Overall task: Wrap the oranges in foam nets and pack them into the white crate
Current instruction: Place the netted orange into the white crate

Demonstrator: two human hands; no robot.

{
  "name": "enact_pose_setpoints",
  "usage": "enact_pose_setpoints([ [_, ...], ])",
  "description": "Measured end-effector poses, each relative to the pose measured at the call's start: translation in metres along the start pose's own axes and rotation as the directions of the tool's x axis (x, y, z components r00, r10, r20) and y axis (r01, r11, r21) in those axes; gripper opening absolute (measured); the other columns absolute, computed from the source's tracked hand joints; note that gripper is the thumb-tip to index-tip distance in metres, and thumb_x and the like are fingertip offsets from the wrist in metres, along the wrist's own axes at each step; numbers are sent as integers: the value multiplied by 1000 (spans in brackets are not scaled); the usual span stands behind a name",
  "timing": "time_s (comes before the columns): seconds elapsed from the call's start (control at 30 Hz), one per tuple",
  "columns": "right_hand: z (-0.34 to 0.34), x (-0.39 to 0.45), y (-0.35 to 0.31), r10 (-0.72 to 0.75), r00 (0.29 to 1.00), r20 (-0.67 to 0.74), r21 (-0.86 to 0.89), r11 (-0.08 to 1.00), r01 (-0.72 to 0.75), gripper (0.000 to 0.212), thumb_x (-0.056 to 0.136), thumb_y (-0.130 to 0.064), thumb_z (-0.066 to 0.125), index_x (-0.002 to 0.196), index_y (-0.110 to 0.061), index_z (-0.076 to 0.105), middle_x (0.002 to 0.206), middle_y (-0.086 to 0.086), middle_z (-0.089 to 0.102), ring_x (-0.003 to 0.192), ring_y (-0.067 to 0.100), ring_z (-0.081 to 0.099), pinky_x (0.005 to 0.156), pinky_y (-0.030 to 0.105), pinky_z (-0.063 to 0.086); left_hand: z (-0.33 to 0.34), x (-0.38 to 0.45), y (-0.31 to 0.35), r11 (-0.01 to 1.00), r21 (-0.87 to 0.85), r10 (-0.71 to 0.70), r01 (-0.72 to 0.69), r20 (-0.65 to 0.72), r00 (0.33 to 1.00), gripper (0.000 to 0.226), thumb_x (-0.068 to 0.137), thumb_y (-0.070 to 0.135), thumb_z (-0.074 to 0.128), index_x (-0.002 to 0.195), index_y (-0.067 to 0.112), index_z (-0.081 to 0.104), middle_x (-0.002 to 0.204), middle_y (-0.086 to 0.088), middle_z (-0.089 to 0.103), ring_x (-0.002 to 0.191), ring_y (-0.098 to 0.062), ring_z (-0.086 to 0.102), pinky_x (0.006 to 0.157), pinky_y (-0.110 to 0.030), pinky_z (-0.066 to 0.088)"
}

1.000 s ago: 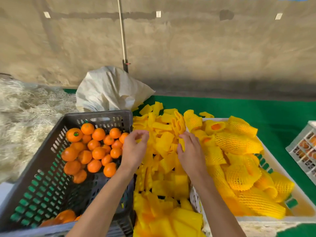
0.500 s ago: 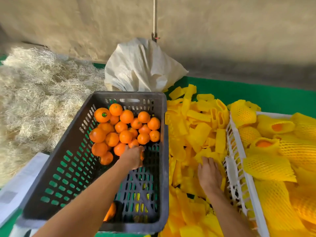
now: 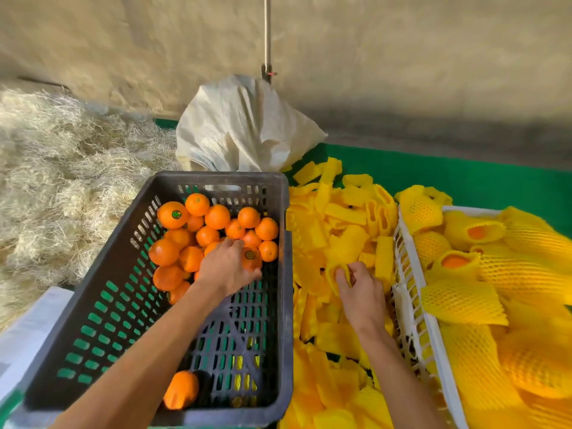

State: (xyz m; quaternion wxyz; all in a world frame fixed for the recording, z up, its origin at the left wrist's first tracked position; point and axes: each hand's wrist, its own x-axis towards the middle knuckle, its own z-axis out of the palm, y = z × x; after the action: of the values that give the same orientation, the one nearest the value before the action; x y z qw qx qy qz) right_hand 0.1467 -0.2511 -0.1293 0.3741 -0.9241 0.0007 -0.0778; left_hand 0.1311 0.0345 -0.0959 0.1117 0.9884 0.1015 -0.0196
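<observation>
Green matting (image 3: 464, 168) covers the ground under everything, with a rough plaster wall (image 3: 123, 41) behind. Nearest, at the bottom of the dark crate (image 3: 93, 305), one stray orange (image 3: 182, 389) lies alone against the near wall. Between that crate and the white crate (image 3: 414, 320) runs a loose heap of yellow foam nets (image 3: 334, 230). The right hand (image 3: 360, 294) rests on this heap with its fingers (image 3: 342, 278) curled, pinching the rim of a single net (image 3: 335, 272). A little farther in, the left hand (image 3: 227, 267) reaches into the dark crate; its fingers are curled over a stickered orange (image 3: 251, 257) at the near edge of the pile of oranges (image 3: 210, 230), apparently closing on it, though the palm hides how firm the hold is. The white crate on the right is already heaped with wrapped fruit (image 3: 458, 261). Beyond the crates stand a white sack (image 3: 244, 131), a pale straw-like pile (image 3: 62, 181) to the left, and a thin pole (image 3: 267, 35).

To do this step well, I judge the right hand should separate one net cleanly and open its mouth wide with thumb and forefinger, while the left lifts the orange clear without dislodging its neighbours. Bringing fruit and net together over the heap, then pushing the orange in until the net covers it evenly, should keep the foam from tearing or bunching
</observation>
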Motion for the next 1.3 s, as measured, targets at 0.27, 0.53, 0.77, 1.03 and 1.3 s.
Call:
enact_pose_setpoints([
  [0.27, -45, -11, -71, -145, 982, -122, 201, 965, 168, 16, 94, -32, 69, 105, -21, 66, 78, -13, 62, 66, 6, 53, 55, 11, 34, -75, -65, 94, 550, -801, -129, -238, -363, 923, 56, 86, 47, 81, 136, 27, 64, 116, 14, 69, 94, 5, 66, 71, -7, 50],
  [0.53, -63, -3, -92, -95, 988, -120, 193, 974, 117, 5, 91, -20, 70, 96, -17, 69, 91, 3, 73, 80, 23, 64, 65, 32, 46, -78, -89, 157, -100, -992, -32, 78, 81, 996, 49, 71, 55, 82, 102, 18, 79, 83, 0, 68, 86, -19, 60, 83, -38, 50],
  [0.77, -76, 6, -86, -64, 997, -42, 262, 962, 73, 20, 85, -32, 80, 100, -22, 72, 100, 1, 74, 91, 23, 68, 82, 42, 57, -69, -93, 162, -218, -932, 182, 290, 253, 950, 66, 68, 63, 84, 125, 33, 72, 133, 2, 69, 126, -27, 63, 98, -46, 55],
  [1.03, -83, 12, -73, -90, 972, 216, 271, 962, 28, 18, 86, -16, 77, 101, -23, 69, 92, -7, 67, 84, 17, 64, 64, 21, 43, -60, -82, 162, -203, -901, 98, 384, 372, 923, 80, 67, 64, 82, 134, 24, 65, 127, -6, 72, 121, -28, 63, 90, -40, 53],
  [1.3, -101, -1, -72, -191, 981, -31, 191, 962, 194, 18, 105, -33, 52, 101, -24, 67, 81, -14, 63, 74, -2, 58, 63, 18, 44, -46, -78, 154, 59, -970, -95, 234, 228, 969, 48, 75, 51, 87, 97, 12, 71, 106, -5, 72, 100, -21, 72, 83, -44, 65],
])
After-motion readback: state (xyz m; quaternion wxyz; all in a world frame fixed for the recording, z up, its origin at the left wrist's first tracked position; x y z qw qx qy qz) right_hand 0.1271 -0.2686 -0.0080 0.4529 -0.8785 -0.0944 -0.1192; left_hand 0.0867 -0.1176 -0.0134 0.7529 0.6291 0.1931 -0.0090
